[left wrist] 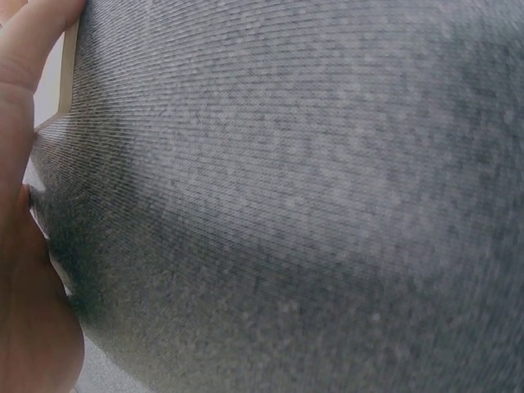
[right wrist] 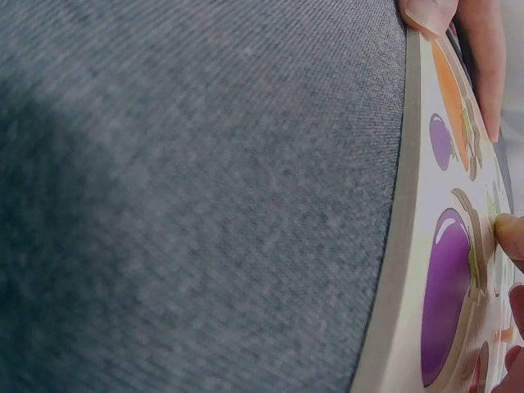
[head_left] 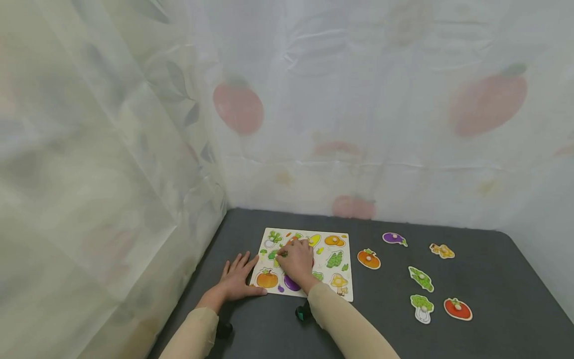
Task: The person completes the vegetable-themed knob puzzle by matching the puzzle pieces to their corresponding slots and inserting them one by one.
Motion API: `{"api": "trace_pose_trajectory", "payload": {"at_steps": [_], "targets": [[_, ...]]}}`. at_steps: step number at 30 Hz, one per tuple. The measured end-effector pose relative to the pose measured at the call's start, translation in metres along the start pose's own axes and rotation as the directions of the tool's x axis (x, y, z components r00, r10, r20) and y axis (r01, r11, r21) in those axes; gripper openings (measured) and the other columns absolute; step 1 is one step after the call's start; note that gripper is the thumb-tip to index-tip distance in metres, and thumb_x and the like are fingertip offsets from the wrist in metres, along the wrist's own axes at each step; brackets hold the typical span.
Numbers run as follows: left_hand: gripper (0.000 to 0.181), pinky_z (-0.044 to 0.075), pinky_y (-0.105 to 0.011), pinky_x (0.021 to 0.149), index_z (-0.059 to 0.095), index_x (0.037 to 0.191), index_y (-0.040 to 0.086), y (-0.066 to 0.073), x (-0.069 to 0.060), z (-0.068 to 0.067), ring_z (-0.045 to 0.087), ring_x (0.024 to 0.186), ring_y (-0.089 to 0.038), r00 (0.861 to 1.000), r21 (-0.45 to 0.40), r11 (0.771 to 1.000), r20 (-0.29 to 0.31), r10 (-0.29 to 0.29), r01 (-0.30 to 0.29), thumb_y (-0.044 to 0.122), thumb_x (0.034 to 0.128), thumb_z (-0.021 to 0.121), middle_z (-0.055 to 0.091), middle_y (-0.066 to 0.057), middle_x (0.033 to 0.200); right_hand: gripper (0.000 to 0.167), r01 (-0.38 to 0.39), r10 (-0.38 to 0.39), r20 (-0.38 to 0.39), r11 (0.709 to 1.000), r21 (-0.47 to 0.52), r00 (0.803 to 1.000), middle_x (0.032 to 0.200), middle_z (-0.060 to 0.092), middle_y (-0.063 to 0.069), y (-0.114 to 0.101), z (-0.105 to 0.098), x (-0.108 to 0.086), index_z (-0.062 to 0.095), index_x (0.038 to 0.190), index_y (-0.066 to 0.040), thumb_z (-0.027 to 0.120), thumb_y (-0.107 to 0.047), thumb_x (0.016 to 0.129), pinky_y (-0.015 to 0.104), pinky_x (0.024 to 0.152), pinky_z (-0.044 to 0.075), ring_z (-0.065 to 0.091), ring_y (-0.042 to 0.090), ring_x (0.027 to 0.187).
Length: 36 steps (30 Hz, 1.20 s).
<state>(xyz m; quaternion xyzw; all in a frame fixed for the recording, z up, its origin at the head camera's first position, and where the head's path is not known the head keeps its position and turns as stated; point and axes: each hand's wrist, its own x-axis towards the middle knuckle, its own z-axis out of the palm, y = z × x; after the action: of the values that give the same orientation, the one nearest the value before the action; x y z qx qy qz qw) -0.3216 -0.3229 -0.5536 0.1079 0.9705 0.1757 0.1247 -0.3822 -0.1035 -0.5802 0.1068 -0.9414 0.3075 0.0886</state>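
A light wooden vegetable puzzle board (head_left: 330,289) lies flat on the dark table. My left hand (head_left: 236,280) rests at its left side with fingers spread, the thumb along the near left corner; the left wrist view shows this thumb (left wrist: 33,49) against the board's edge. Over the board's left half, my right hand (head_left: 297,260) bends its fingers down and pinches a green broccoli piece (head_left: 272,255) at its place on the board. The hand partly hides that piece and the pictures beneath. In the right wrist view, the right fingertips (right wrist: 512,236) meet the board beyond the purple eggplant picture (right wrist: 444,299).
Right of the board lie loose knobbed pieces: an eggplant (head_left: 394,239), a pumpkin (head_left: 368,259), a yellow-brown piece (head_left: 442,251), a pea pod (head_left: 421,279), a bok choy (head_left: 422,309) and a tomato (head_left: 458,309). Pale curtains (head_left: 358,124) hang behind and at the left.
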Motion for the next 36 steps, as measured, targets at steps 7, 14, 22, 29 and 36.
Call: {"api": "trace_pose_trajectory", "payload": {"at_steps": [7,14,22,29,36], "targets": [[0.113,0.003,-0.069,0.118,0.029,0.164,0.018,0.001,-0.001,0.0,0.011,0.154,-0.045,1.0,0.005,1.0,-0.001,-0.004,0.004,0.075,0.0768,0.074,0.019,-0.019,0.168,0.012,0.017,-0.017,0.007,0.999,-0.032,1.0,0.103,0.064,0.001,-0.003,-0.001,0.0,0.083,0.09,-0.026,0.079,-0.037,0.088,0.05,0.088,0.039,0.048,0.028,0.106],[0.116,0.004,-0.069,0.118,0.026,0.165,0.016,0.0,0.0,0.001,0.01,0.154,-0.045,1.0,0.012,1.0,0.002,-0.006,0.006,0.074,0.0768,0.074,0.018,-0.019,0.168,0.014,0.015,-0.014,0.02,0.999,-0.05,1.0,0.107,0.066,0.001,-0.005,-0.005,-0.001,0.084,0.093,-0.026,0.08,-0.039,0.089,0.049,0.09,0.04,0.049,0.027,0.106],[0.115,0.002,-0.068,0.119,0.026,0.165,0.021,-0.003,0.005,0.002,0.008,0.154,-0.044,1.0,0.024,1.0,0.017,-0.017,0.017,0.077,0.0753,0.073,0.015,-0.017,0.169,0.019,0.068,-0.065,0.06,0.996,-0.056,0.996,0.113,0.066,0.001,0.003,-0.01,-0.002,0.083,0.104,-0.028,0.071,-0.039,0.094,0.048,0.088,0.041,0.049,0.027,0.11],[0.116,0.002,-0.068,0.119,0.028,0.164,0.02,-0.002,0.013,0.002,0.008,0.154,-0.044,1.0,0.012,1.0,0.016,-0.007,0.007,0.076,0.0741,0.075,0.016,-0.017,0.169,0.03,0.049,-0.055,0.054,0.994,0.103,0.997,0.128,0.064,0.006,0.027,-0.05,0.001,0.076,0.126,-0.021,0.068,-0.028,0.097,0.057,0.1,0.039,0.047,0.034,0.124],[0.119,-0.001,-0.067,0.119,0.025,0.165,0.021,-0.009,0.014,0.007,0.003,0.155,-0.042,1.0,-0.013,1.0,0.01,-0.007,0.007,0.078,0.0724,0.075,0.01,-0.018,0.17,0.03,0.037,-0.038,0.0,0.98,0.197,0.999,0.128,0.064,0.006,0.058,-0.099,0.002,0.075,0.127,-0.02,0.07,-0.025,0.098,0.06,0.107,0.035,0.046,0.034,0.128]]}}
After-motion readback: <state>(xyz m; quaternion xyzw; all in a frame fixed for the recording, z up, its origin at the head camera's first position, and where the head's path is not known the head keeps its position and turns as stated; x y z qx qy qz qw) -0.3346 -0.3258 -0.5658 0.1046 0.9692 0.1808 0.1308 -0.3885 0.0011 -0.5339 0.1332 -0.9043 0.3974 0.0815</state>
